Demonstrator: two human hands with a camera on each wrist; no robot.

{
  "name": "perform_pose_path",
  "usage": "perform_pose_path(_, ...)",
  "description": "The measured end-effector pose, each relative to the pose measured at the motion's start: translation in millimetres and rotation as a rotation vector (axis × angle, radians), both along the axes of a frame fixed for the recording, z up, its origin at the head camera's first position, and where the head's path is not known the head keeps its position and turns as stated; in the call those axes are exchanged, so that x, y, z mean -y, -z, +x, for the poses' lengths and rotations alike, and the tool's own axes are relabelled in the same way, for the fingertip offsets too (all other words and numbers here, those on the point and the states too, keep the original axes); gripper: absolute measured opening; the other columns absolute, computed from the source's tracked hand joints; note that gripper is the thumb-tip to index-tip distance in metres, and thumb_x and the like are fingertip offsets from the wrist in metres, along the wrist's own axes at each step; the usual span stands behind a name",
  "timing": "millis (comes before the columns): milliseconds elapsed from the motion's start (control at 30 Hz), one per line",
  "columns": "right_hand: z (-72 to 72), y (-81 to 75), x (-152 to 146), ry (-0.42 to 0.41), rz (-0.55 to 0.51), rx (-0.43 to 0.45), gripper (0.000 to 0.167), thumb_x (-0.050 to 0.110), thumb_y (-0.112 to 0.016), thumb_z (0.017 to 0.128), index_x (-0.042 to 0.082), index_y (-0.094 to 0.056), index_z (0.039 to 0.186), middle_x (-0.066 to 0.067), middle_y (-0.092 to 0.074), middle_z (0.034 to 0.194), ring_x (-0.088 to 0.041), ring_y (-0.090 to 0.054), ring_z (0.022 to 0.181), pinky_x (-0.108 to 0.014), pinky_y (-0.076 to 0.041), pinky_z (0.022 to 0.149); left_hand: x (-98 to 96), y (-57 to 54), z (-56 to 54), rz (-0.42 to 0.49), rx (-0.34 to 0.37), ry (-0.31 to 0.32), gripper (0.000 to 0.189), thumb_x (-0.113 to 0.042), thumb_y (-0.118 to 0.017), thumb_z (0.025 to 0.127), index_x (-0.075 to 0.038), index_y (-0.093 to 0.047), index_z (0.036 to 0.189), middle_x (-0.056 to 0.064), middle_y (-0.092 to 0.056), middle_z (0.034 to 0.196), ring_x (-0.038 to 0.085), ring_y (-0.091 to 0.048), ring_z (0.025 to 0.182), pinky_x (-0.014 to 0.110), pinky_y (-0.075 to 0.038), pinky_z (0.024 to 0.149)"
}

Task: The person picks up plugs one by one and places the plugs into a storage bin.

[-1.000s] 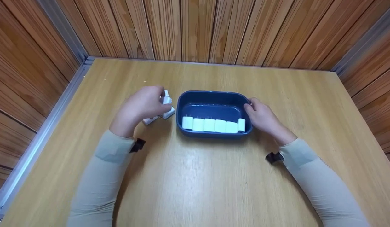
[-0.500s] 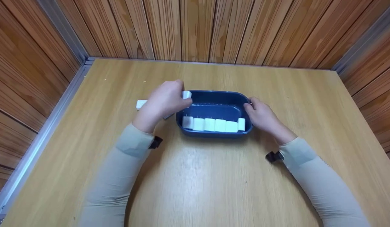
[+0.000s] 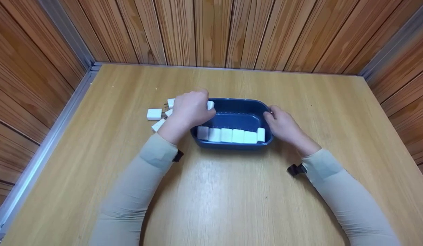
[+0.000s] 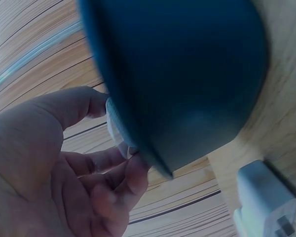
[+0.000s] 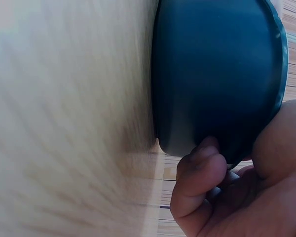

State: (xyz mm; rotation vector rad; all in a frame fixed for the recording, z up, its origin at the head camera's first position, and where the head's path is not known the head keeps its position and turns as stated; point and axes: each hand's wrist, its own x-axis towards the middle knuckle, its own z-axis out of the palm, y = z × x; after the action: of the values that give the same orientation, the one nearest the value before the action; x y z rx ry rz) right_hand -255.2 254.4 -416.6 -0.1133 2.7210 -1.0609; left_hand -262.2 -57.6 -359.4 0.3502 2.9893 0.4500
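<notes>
Since a second ago, we see that the left hand (image 3: 191, 107) has travelled rightward, away from the loose chargers (image 3: 154, 114) and over to the left end of the blue box (image 3: 232, 147), bringing a white charger (image 3: 210, 105) with it. We find that hand pinching the charger between thumb and fingers, right at the box's rim. Our right hand (image 3: 281, 123) grips the opposite end of the box — thumb over the rim, fingers curled against the outer wall — and neither that hand nor the box has visibly shifted.

Below and to the right of the left hand, a row of six chargers (image 3: 227, 135) lines the near side inside the box, prongs showing along its far edge. Left of the same hand, the loose chargers lie on the desk (image 3: 211, 198), some partly hidden behind the hand.
</notes>
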Motion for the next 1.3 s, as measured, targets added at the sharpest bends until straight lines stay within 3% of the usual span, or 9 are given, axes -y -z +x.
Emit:
perform_pose_path(233, -0.2, 2.1, -1, -0.015, 0.009, -0.044, 0.053, 0.029, -0.041, 0.12, -0.009, -0.048, 0.156, -0.033, -0.058, 0.151, -0.042, -0.058, 0.131, -0.061, -0.043, 0.119, -9.3, 10.7, -2.7, -0.117, -0.053, 0.005, 0.033, -0.038, -0.072, 0.105, -0.01, -0.071, 0.123, 0.004, -0.068, 0.088, 0.024, -0.066, 0.076, 0.035, -0.047, 0.062)
perform_pose_path(500, -0.5, 1.9, -1, -0.019, 0.007, -0.042, 0.053, 0.03, -0.041, 0.12, -0.008, -0.047, 0.156, -0.032, -0.058, 0.152, -0.041, -0.057, 0.131, -0.062, -0.044, 0.119, -14.6, 21.8, -4.3, -0.222, -0.123, 0.028, 0.033, -0.042, -0.072, 0.107, -0.01, -0.071, 0.115, 0.004, -0.066, 0.082, 0.025, -0.065, 0.072, 0.036, -0.047, 0.062)
perform_pose_path(767, -0.5, 2.5, -1, -0.011, 0.006, -0.034, 0.054, 0.031, -0.041, 0.12, -0.007, -0.046, 0.157, -0.032, -0.056, 0.154, -0.041, -0.057, 0.133, -0.062, -0.043, 0.12, -19.1, 26.9, -5.1, -0.328, -0.193, 0.041, 0.034, -0.042, -0.072, 0.108, -0.009, -0.073, 0.111, 0.004, -0.064, 0.079, 0.024, -0.064, 0.068, 0.036, -0.049, 0.061)
perform_pose_path(1000, -0.1, 1.5, -2, -0.012, 0.0, -0.011, 0.055, 0.032, -0.039, 0.121, -0.007, -0.045, 0.159, -0.032, -0.055, 0.156, -0.041, -0.057, 0.134, -0.062, -0.042, 0.121, -23.3, 29.4, -1.3, -0.412, -0.275, 0.072, 0.028, -0.033, -0.065, 0.111, -0.009, -0.076, 0.102, 0.002, -0.061, 0.072, 0.021, -0.06, 0.062, 0.033, -0.038, 0.053)
perform_pose_path(1300, -1.1, 2.7, -2, -0.023, 0.011, -0.067, 0.052, 0.029, -0.041, 0.12, -0.008, -0.049, 0.156, -0.032, -0.06, 0.149, -0.042, -0.058, 0.124, -0.06, -0.046, 0.111, -28.5, 32.4, 1.3, -0.493, -0.251, 0.055, 0.031, -0.032, -0.064, 0.11, -0.01, -0.076, 0.091, 0.0, -0.056, 0.066, 0.018, -0.053, 0.057, 0.031, -0.031, 0.049)
